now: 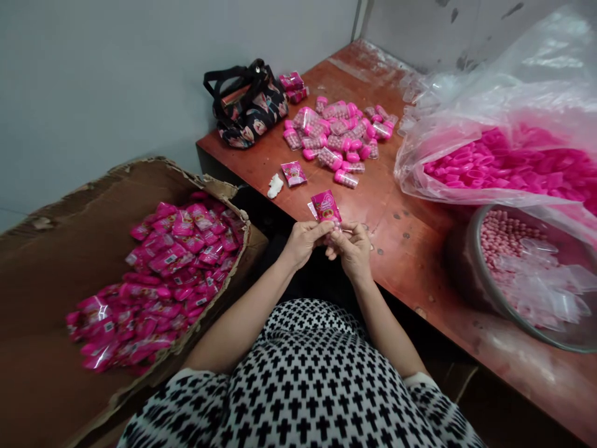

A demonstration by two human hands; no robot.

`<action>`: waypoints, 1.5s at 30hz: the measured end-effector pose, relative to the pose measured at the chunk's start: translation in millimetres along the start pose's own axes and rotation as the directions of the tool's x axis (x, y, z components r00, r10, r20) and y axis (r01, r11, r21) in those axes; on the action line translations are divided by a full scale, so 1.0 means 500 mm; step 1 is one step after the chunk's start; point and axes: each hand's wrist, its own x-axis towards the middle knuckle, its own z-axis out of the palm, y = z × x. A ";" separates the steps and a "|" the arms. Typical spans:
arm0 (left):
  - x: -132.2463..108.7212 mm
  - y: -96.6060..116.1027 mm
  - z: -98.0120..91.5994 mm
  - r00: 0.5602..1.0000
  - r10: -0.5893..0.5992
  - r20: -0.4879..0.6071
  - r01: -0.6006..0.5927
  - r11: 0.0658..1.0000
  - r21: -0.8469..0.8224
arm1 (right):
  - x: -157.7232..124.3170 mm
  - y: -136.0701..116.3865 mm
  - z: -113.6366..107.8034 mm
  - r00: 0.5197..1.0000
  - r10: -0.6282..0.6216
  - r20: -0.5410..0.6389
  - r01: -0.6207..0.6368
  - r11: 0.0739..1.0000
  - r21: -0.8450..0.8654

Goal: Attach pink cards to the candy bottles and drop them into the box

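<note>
Now pinching the packet (325, 204) by its lower end, in the tightly bent fingers (321, 229) of left hand (301, 244) and right hand (357, 254), at the near edge of the desk (389, 214). Could drop below if held loosely; could split if tugged hard.

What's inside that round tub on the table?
The tub holds small pink beads, with clear plastic containers lying over some. Whatever lies deeper is hidden, and the plastic bag covers part of the far rim.
</note>
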 end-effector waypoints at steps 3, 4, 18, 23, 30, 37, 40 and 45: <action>-0.002 -0.002 0.006 0.979 0.039 -0.202 -0.058 0.995 -0.085 | -0.007 0.004 0.007 0.999 0.032 0.018 -0.032 0.999 0.007; -0.003 -0.003 0.008 0.973 0.040 -0.229 -0.066 0.992 -0.109 | -0.011 0.005 0.006 0.998 0.043 0.039 -0.044 0.999 0.011; -0.079 0.043 -0.031 0.978 0.095 -0.185 -0.128 0.976 -0.175 | 0.023 -0.008 0.013 0.984 0.089 0.156 -0.078 0.994 -0.077; -0.075 0.074 -0.079 0.805 0.274 -0.526 -0.396 0.909 -0.132 | 0.034 -0.019 0.001 0.996 0.052 0.071 -0.044 0.993 -0.112; 0.072 -0.004 -0.066 0.859 0.447 -0.249 -0.280 0.818 0.503 | 0.043 -0.008 -0.024 1.000 0.025 -0.005 -0.025 0.984 -0.175; 0.111 -0.036 -0.070 0.847 0.496 -0.191 -0.275 0.717 0.640 | 0.058 -0.014 -0.031 0.999 0.001 -0.046 -0.014 0.957 -0.291; 0.106 -0.040 -0.063 0.812 0.533 -0.237 -0.308 0.736 0.602 | 0.086 -0.004 -0.028 0.989 -0.079 -0.125 0.032 0.941 -0.336; 0.070 -0.035 -0.039 0.788 0.608 -0.097 -0.383 0.608 0.695 | 0.130 0.016 -0.026 0.994 -0.051 -0.094 0.032 0.981 -0.190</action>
